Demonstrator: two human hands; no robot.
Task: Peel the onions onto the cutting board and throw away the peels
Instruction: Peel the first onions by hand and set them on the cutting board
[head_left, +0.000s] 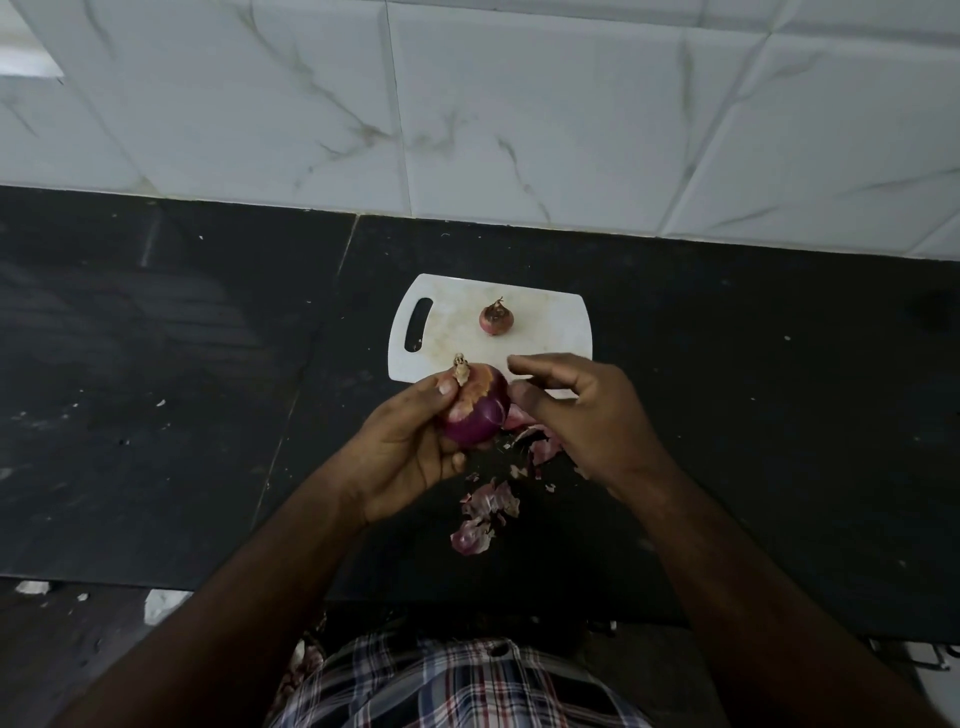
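Two onions show, one held and one lying free. Part of the held onion is hidden behind the left hand's thumb and palm, and its underside cannot be seen. Its dry root tuft points up and away, a tan patch of skin clings near the top, and the rest is glossy purple. The left hand grips it with the thumb across the near-left face and the fingers curled underneath, only one fingertip peeking out below.

The right hand sits just right of that onion, forefinger stretched out toward the left above it, thumb close to or touching the onion's right side; whether it pinches a bit of skin is hard to make out, since the contact point is in shadow. Its other fingers are folded out of sight.

The near edge of the white board is covered by both hands. The second onion, smaller and still in its skin, rests on the board's far middle. Peels lie scattered on the dark tabletop near the board, some hidden under the right hand. Both forearms run off the near edge, above a plaid shirt.
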